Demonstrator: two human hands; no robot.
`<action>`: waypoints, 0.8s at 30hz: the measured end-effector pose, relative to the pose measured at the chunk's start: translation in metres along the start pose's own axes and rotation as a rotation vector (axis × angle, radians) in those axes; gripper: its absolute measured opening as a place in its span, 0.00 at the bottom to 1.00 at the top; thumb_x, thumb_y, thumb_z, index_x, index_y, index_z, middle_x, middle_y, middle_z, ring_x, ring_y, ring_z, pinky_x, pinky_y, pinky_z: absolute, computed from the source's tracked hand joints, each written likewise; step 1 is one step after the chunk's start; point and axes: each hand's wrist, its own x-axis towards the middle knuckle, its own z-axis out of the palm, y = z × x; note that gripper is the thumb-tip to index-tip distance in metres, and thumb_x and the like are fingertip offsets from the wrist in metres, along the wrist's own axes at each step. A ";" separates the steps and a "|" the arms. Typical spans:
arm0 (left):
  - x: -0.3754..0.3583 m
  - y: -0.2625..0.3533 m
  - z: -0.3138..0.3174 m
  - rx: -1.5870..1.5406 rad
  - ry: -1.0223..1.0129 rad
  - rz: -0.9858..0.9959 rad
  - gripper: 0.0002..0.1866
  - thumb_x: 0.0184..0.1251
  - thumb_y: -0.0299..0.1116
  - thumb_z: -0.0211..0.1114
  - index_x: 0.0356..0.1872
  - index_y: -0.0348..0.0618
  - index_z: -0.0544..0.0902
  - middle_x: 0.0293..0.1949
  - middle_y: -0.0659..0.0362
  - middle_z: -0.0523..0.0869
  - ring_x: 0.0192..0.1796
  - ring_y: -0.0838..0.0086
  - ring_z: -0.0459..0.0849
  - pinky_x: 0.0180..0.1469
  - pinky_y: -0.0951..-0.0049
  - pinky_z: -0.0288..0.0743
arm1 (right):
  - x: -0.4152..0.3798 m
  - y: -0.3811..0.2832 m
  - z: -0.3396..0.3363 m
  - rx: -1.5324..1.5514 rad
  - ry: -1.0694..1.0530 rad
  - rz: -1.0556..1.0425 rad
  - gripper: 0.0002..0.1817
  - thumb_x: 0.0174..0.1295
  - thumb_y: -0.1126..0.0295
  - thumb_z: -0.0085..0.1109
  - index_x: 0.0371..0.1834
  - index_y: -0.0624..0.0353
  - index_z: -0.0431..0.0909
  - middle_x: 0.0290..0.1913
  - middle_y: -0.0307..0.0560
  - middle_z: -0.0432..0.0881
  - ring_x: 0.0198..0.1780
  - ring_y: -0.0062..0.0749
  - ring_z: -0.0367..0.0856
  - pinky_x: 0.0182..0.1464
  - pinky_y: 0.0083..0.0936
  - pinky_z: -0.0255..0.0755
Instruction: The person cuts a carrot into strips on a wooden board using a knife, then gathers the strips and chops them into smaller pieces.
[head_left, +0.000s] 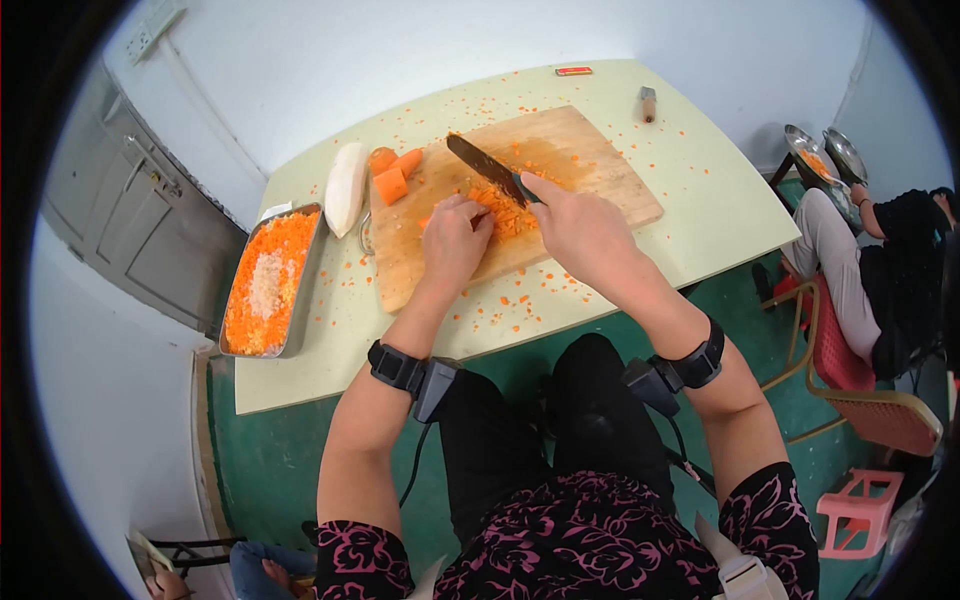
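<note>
My right hand (585, 228) is closed round the dark handle of a kitchen knife (482, 162), whose blade points up and to the left over the wooden cutting board (610, 165). Under and beside the blade lies a heap of chopped carrot (515, 222). My left hand (457, 240) presses curled fingers onto the heap's left side, and the bit they hold is mostly hidden. Larger carrot chunks (390, 185) sit at the board's upper left edge. Next to them lies a long peeled white radish (346, 188).
A metal tray (318, 240) of chopped carrot with a pale heap stands at the table's left. A peeler-like tool (648, 104) and a small red packet (573, 71) lie at the back. Carrot bits dot the table (730, 200). Another person (850, 270) sits at right near metal bowls.
</note>
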 end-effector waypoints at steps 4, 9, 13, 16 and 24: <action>0.000 -0.002 0.002 0.000 0.014 0.013 0.07 0.49 0.28 0.66 0.28 0.36 0.84 0.30 0.52 0.82 0.36 0.60 0.80 0.39 0.66 0.73 | -0.003 0.001 0.004 -0.058 -0.033 0.004 0.20 0.62 0.68 0.48 0.57 0.61 0.70 0.21 0.54 0.79 0.25 0.45 0.79 0.29 0.38 0.72; -0.001 -0.003 0.003 0.018 0.014 0.018 0.06 0.49 0.29 0.66 0.28 0.37 0.84 0.30 0.52 0.82 0.36 0.60 0.80 0.39 0.66 0.73 | -0.002 -0.001 0.000 0.054 0.031 0.047 0.19 0.62 0.67 0.49 0.57 0.56 0.71 0.21 0.56 0.78 0.25 0.49 0.78 0.30 0.40 0.72; -0.001 -0.004 0.003 0.000 0.033 0.028 0.06 0.49 0.29 0.66 0.28 0.37 0.84 0.30 0.52 0.82 0.35 0.60 0.80 0.38 0.66 0.73 | -0.005 0.003 0.005 0.029 -0.036 0.069 0.19 0.63 0.67 0.48 0.58 0.53 0.71 0.22 0.58 0.77 0.26 0.51 0.77 0.31 0.41 0.71; 0.000 -0.003 0.002 -0.011 -0.001 -0.007 0.06 0.50 0.29 0.66 0.27 0.37 0.84 0.29 0.52 0.82 0.35 0.60 0.80 0.38 0.65 0.72 | -0.003 0.006 0.003 -0.001 0.014 0.033 0.18 0.63 0.67 0.48 0.56 0.59 0.72 0.21 0.54 0.79 0.25 0.47 0.79 0.30 0.39 0.72; 0.000 -0.003 0.002 -0.032 0.015 0.028 0.06 0.50 0.29 0.66 0.27 0.36 0.84 0.28 0.52 0.81 0.32 0.61 0.80 0.36 0.66 0.72 | -0.007 0.009 0.002 0.007 -0.031 0.069 0.19 0.63 0.66 0.48 0.57 0.58 0.70 0.23 0.54 0.79 0.27 0.47 0.79 0.32 0.39 0.72</action>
